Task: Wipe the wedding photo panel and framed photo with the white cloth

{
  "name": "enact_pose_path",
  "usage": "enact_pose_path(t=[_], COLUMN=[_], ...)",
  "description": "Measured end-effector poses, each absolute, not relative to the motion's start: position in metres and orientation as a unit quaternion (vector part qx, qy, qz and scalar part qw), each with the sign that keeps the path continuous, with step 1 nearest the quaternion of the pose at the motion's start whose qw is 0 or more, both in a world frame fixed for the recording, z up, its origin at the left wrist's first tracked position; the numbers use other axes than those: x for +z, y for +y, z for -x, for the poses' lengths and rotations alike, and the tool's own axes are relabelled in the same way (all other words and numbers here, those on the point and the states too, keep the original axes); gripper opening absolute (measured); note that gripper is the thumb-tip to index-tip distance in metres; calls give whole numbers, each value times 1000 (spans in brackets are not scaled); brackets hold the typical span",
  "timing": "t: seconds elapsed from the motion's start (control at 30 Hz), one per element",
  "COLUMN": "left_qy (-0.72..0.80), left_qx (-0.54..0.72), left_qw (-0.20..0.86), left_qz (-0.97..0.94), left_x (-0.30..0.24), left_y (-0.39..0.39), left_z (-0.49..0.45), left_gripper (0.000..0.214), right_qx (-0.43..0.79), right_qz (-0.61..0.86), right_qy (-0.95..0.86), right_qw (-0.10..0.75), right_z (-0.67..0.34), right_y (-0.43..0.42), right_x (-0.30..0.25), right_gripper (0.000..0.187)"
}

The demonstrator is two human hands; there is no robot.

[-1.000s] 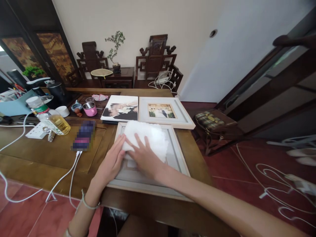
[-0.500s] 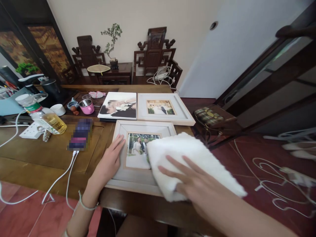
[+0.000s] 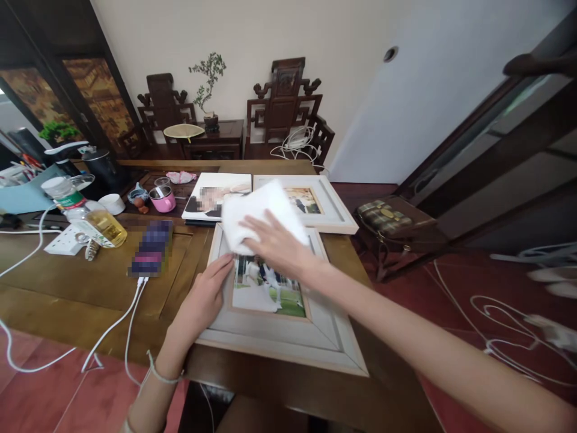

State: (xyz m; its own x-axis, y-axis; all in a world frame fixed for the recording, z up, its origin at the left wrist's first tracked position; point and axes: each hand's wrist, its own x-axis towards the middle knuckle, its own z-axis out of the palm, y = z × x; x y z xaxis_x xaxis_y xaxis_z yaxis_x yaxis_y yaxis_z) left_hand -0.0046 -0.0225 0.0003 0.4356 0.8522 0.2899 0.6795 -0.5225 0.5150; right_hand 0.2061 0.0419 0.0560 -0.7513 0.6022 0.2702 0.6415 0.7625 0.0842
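Note:
A light wooden picture frame [image 3: 279,337] with a wide pale mat lies flat at the table's front edge. The couple photo [image 3: 270,294] inside it is partly covered at the top. My left hand [image 3: 205,300] rests on the frame's left side, fingers stretched out over its edge. Fingers spread, my right hand [image 3: 277,243] holds a white towel [image 3: 243,213] from above, over the frame's far part. That towel also overlaps a second pale frame [image 3: 336,207] and a white-edged photo panel [image 3: 205,204] behind.
On the table [image 3: 90,300] to the left lie a phone [image 3: 151,246] with white cables, a power strip [image 3: 65,239] and a tilted bottle [image 3: 103,225]. A pink cup [image 3: 162,198] stands farther back. A plaid bag [image 3: 383,216] sits right of the table.
My right hand has moved the towel left and away from me, from the frame's right side to its far edge. The lower right of the photo now shows. My left hand stays on the frame.

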Motion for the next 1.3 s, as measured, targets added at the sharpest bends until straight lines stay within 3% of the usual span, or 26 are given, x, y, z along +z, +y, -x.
enact_pose_path(t=[0.2,0.4,0.63,0.77,0.97,1.07,1.3], left_qy=[456,443,461,467,493,489,478], left_qx=[271,281,260,252,230,229,246], left_qw=[169,180,176,167,161,160,163], left_qz=[-831,-832,-830,-831,-824,-826,-827], left_x=[1,-4,-1,1,2,2,-1], left_y=[-21,-22,-23,-25,-26,-25,-24], left_z=[4,6,5,2,0,1,4], left_gripper=[66,71,68,67,66,65,62], right_qx=[-70,-72,-81,-71,-64,-44,-48], right_qz=[324,387,434,422,359,334,447], right_qy=[-940,-918,-896,-902,-918,-930,-885], right_qw=[87,50,32,45,158,149,126], right_z=[-181,-242,-306,-307,-306,-305,-292], right_y=[43,34,8,-32,-116,-138,-69], right_x=[37,50,55,42,38,46,31], right_gripper=[48,69,64,71,59,59,60])
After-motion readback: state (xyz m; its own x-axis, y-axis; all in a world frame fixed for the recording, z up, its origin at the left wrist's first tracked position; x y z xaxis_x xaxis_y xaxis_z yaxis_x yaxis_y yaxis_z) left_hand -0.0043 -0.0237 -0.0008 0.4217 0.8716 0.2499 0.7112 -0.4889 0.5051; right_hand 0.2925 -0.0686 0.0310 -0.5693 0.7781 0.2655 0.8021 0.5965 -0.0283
